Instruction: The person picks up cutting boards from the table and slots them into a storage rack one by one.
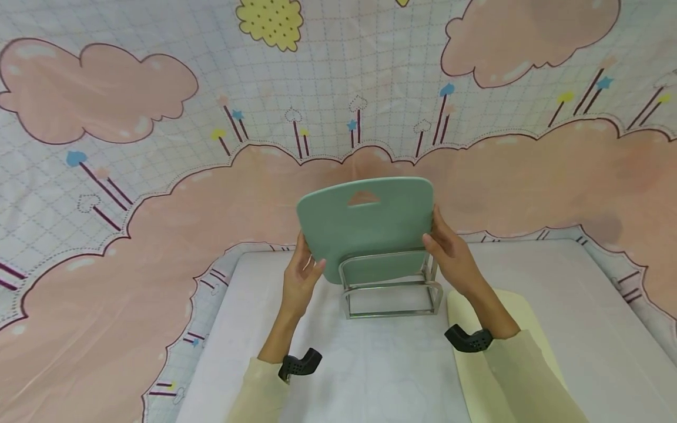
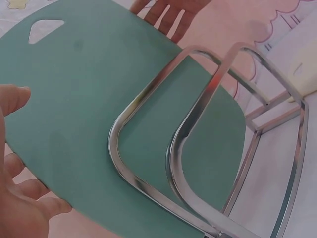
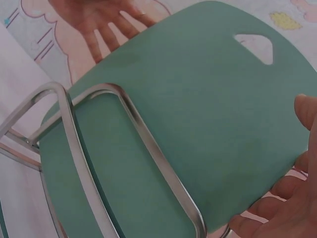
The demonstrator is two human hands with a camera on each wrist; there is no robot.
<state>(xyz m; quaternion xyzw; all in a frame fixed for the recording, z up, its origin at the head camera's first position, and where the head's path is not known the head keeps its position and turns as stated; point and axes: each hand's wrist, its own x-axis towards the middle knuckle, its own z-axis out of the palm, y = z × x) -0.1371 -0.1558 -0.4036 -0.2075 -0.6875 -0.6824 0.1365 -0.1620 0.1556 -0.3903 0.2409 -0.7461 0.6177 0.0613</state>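
A green cutting board (image 1: 370,226) with a cut-out handle hole near its top stands tilted in the head view, its lower part behind the upper bars of a metal wire rack (image 1: 391,286). My left hand (image 1: 300,281) holds the board's left edge, thumb toward the front face and fingers behind. On the opposite edge my right hand (image 1: 453,258) grips in the same way, as its thumb and curled fingers (image 3: 270,207) show in the right wrist view. The rack's bars (image 2: 143,104) cross in front of the board in the left wrist view.
A pale yellow board (image 1: 471,352) lies flat on the white table (image 1: 391,364) at the right, partly under my right forearm. Behind the table hangs a printed cloth (image 1: 264,194) with pink clouds. Each wrist carries a black camera band (image 1: 300,363).
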